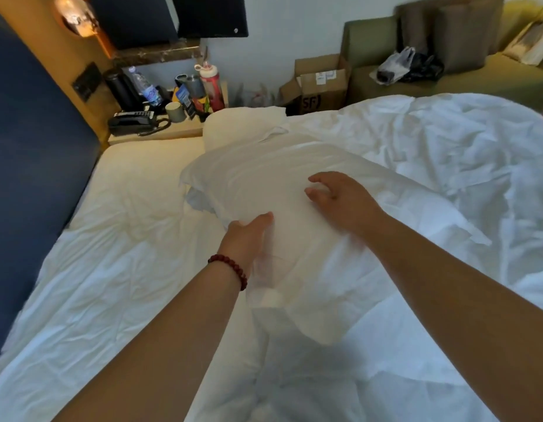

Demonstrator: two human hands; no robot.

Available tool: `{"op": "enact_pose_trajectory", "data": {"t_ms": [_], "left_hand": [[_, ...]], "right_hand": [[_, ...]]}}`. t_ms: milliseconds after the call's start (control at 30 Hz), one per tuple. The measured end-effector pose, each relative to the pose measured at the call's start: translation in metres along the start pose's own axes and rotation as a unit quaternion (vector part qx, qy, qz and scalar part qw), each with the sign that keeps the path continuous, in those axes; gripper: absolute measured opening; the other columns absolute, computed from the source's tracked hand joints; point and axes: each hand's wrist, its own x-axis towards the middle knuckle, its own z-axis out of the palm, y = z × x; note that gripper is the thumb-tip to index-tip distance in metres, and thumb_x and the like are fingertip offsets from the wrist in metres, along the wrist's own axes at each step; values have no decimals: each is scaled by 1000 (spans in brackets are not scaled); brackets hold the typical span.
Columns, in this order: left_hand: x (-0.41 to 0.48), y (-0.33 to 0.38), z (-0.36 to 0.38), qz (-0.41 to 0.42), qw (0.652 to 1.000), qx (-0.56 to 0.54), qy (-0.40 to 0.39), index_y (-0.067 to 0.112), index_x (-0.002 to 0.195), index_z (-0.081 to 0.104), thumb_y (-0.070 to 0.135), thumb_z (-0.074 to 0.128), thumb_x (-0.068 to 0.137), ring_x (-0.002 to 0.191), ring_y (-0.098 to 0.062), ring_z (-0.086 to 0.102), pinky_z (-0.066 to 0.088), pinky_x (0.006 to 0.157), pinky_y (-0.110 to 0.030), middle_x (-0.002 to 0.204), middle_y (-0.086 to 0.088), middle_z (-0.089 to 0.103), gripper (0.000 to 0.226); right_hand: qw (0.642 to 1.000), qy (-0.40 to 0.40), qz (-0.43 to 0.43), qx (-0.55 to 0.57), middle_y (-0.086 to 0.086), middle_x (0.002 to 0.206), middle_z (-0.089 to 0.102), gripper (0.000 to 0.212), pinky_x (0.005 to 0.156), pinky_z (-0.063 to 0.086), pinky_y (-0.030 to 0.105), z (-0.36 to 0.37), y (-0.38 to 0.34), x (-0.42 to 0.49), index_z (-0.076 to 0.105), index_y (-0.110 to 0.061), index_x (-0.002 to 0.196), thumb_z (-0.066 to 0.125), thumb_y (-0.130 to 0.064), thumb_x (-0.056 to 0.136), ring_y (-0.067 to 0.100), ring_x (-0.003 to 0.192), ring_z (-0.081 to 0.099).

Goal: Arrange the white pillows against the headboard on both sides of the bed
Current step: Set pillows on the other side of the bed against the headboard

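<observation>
A soft white fabric pillow (264, 184) lies in the middle of the bed, on the crumpled white sheet (111, 269), well apart from the dark blue padded headboard (26, 147) along the left edge of the view. The left hand (248, 236), with a dark red bead bracelet (230, 268) on its wrist, grips the pillow's near edge: the thumb presses on top and the fingers are hidden beneath the fabric. The right hand (337, 196) rests on top of the pillow with fingers spread and slightly curled, pressing down and clasping nothing. A second white pillow (242, 123) sits beyond the first, at the far edge of the mattress beside the pale wooden bedside table (154, 134). The rumpled white duvet (431, 153) is heaped on the right. On the floor past the bed stands an open brown cardboard box (322, 83); its contents cannot be made out. A clear plastic bag (395, 63) holding something dark lies on the olive-green sofa (492, 77).
</observation>
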Motion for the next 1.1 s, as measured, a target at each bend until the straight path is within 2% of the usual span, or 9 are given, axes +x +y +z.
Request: {"op": "enact_pose_trajectory", "data": {"t_ms": [100,333,433,500,567,667,767,1000,1100], "left_hand": [[21,10,14,-15,999,15,49,16,139,43,72,70,41,114,-27,58,46,102,-44,129,-1,59,116],[74,40,32,-41,990,53,123,14,148,29,75,73,54,115,-31,57,48,100,-46,136,-5,52,120],[96,61,39,-41,986,78,140,12,145,39,75,75,53,112,-31,59,49,98,-44,134,-6,56,117],[112,72,42,-42,984,91,151,14,140,48,73,75,56,108,-30,61,50,97,-44,129,-7,60,106],[128,76,42,-55,978,92,177,13,142,46,74,75,55,110,-30,61,50,98,-43,132,-8,59,110],[142,69,44,-74,971,77,213,12,153,25,82,72,46,126,-34,50,44,105,-47,147,-12,44,136],[148,48,45,-81,964,93,237,15,155,10,85,67,52,136,-34,38,35,111,-48,155,-12,32,137],[153,32,42,-81,961,89,247,18,155,9,80,68,60,130,-34,45,41,90,-38,151,-11,37,128],[145,29,38,-86,962,82,247,15,155,8,78,70,60,129,-34,46,42,92,-38,150,-12,38,129]], "right_hand": [[999,-41,-5,-19,-2,145,48,51,111,34,37,-5,28,41,52,-28,137,51,-54,94,20,133,44],[990,-138,10,-33,-2,156,34,75,114,27,40,-8,82,139,40,-31,145,51,-72,83,23,141,34],[986,-164,27,-24,-1,158,31,85,116,26,43,-4,100,168,38,-28,148,48,-78,80,24,143,31],[984,-170,48,-11,0,158,30,90,116,27,43,-2,109,183,36,-27,150,48,-80,78,26,142,33],[982,-172,80,19,3,157,32,94,113,29,42,0,119,195,34,-25,151,51,-80,77,28,140,35],[971,-175,141,80,6,155,34,104,109,33,42,5,137,205,30,-25,152,58,-82,70,30,137,40],[959,-173,191,121,7,156,33,113,110,34,44,16,152,209,25,-27,153,62,-84,63,31,137,40],[927,-191,275,170,10,158,27,125,109,37,48,28,161,209,14,-25,156,68,-82,59,35,137,38],[929,-186,283,150,12,156,29,130,109,38,51,25,155,202,12,-22,156,69,-82,56,37,136,39]]}}
